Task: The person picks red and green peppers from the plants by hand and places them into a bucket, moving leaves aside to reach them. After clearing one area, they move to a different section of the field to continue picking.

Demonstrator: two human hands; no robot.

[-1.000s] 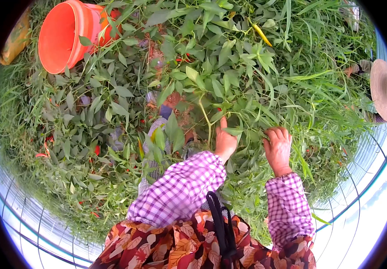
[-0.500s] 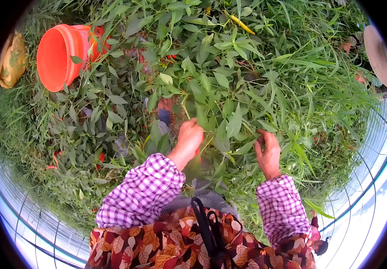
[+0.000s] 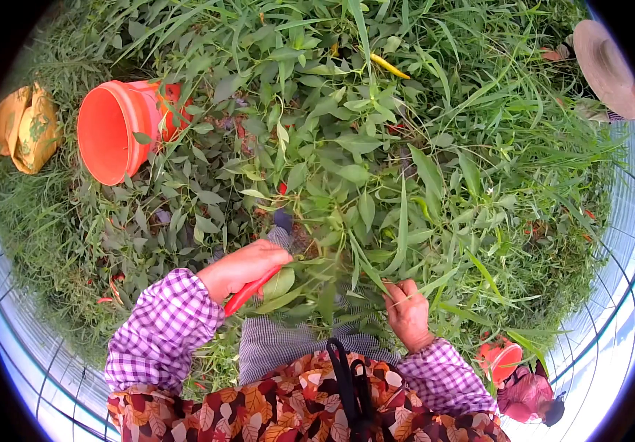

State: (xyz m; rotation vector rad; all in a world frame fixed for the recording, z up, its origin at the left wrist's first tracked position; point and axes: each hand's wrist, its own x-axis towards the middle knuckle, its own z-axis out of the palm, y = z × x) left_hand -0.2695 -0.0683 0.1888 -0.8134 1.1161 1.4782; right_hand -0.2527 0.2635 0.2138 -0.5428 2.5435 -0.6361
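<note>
My left hand [image 3: 245,267] is closed round a long red chili pepper [image 3: 252,292], which sticks out below the fingers toward my sleeve. Green leaves of the pepper plant [image 3: 354,173] hang just right of that hand. Lower right, my right hand [image 3: 408,315] is closed at the plant's edge, with its fingertips against leaves and thin stems; what lies between the fingers is hidden. A yellow chili pepper [image 3: 389,66] hangs among leaves at the top. Near my foot, a small red pepper [image 3: 283,188] shows through the foliage.
An orange-red bucket [image 3: 105,134] lies tipped among plants at upper left, beside a yellow sack [image 3: 36,129]. Another person's hat [image 3: 606,68] shows at upper right. A second red bucket [image 3: 503,359] and a person in dark red [image 3: 527,394] are at lower right. Tall grass mixes with the plants.
My left hand has moved down and left, and the red pepper in it now shows plainly. My right hand has come lower and inward, its fingers more closed. The view has shifted.
</note>
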